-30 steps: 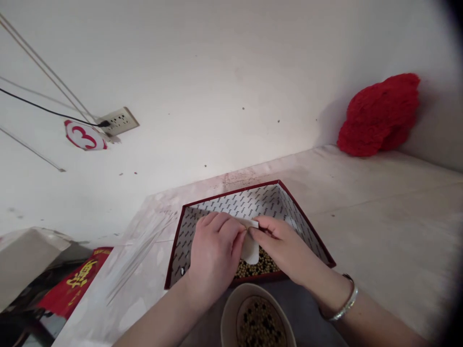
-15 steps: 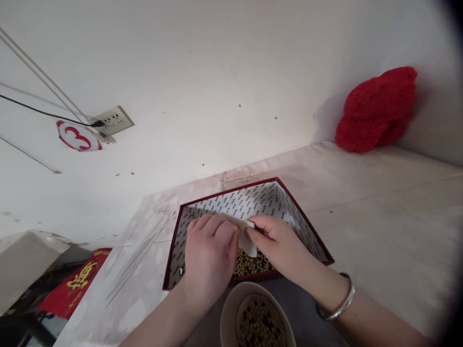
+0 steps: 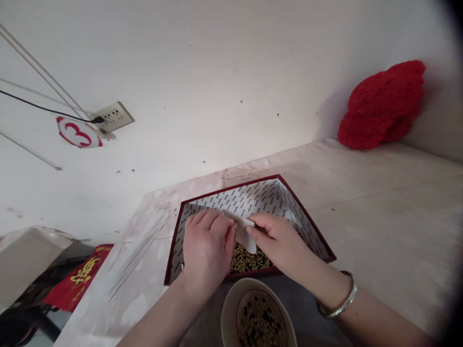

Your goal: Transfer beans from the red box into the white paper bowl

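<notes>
Both my hands are over a dark-red-rimmed box lined with white printed paper. Gold-coloured and black beads lie in its bottom. My left hand is closed, knuckles up, on the left end of a white strip like paper or thin card. My right hand pinches the same strip between thumb and forefinger, its other fingers curled and partly hidden. Close below the box stands a pale tub, with more gold-coloured and black beads in it.
The box rests on a table with a pale cloth against a white wall. A fluffy red thing sits at the far right. At left are a wall socket with a plugged cord, a red bag-like thing and thin pale sticks.
The view has shifted slightly. My left hand has edged a little left, and more of the white strip shows between my hands. Both hands keep their grip.
</notes>
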Demonstrator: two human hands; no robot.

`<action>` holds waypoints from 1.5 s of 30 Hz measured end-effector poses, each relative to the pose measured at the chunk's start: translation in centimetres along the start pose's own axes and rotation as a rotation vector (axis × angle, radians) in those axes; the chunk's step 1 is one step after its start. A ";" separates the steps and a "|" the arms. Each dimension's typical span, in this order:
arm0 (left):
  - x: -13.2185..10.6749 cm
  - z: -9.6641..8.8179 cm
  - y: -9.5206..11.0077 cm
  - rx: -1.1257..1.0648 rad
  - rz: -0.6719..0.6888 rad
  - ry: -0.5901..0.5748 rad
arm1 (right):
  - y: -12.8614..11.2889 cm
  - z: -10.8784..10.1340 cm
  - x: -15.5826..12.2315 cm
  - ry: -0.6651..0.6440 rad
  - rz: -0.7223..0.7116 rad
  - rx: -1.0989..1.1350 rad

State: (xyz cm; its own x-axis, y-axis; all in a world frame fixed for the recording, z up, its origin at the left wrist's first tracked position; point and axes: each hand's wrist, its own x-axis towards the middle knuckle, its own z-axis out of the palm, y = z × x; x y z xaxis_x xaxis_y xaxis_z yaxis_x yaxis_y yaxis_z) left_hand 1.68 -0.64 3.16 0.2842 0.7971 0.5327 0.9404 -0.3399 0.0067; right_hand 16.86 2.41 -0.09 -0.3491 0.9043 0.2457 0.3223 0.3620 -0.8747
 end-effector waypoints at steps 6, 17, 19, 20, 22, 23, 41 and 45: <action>-3.4 -2.0 1.7 -0.203 0.102 -0.120 | 0.0 -0.1 0.0 0.022 0.048 0.050; -2.8 -2.1 -2.1 -0.112 -0.003 -0.364 | -0.1 -0.1 -0.2 0.012 0.108 0.062; -1.2 -0.6 -4.2 0.086 -0.059 -0.555 | 0.0 -0.1 -0.2 0.002 0.117 0.071; -0.6 0.3 -5.1 0.104 -0.038 -0.621 | 0.0 -0.1 -0.1 -0.001 0.119 0.070; 0.1 2.2 -6.2 0.127 -0.002 -0.730 | 0.0 -0.1 -0.1 -0.004 0.118 0.065; 0.3 3.1 -6.5 0.136 0.018 -0.779 | 0.0 -0.1 -0.1 -0.007 0.117 0.063; -0.2 4.6 -4.1 0.423 0.080 -1.165 | -0.1 -0.2 -0.2 -0.001 0.098 0.045; -0.5 4.9 -4.3 0.436 0.055 -1.193 | 0.0 -0.2 -0.2 -0.004 0.099 0.050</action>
State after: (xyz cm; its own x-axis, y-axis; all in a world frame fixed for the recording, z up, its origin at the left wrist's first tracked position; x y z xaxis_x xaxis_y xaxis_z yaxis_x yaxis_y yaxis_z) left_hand -1.57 2.82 -1.31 0.1023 0.8172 -0.5672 0.8407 -0.3759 -0.3899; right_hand 17.15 2.31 -0.08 -0.3212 0.9342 0.1553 0.3109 0.2589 -0.9145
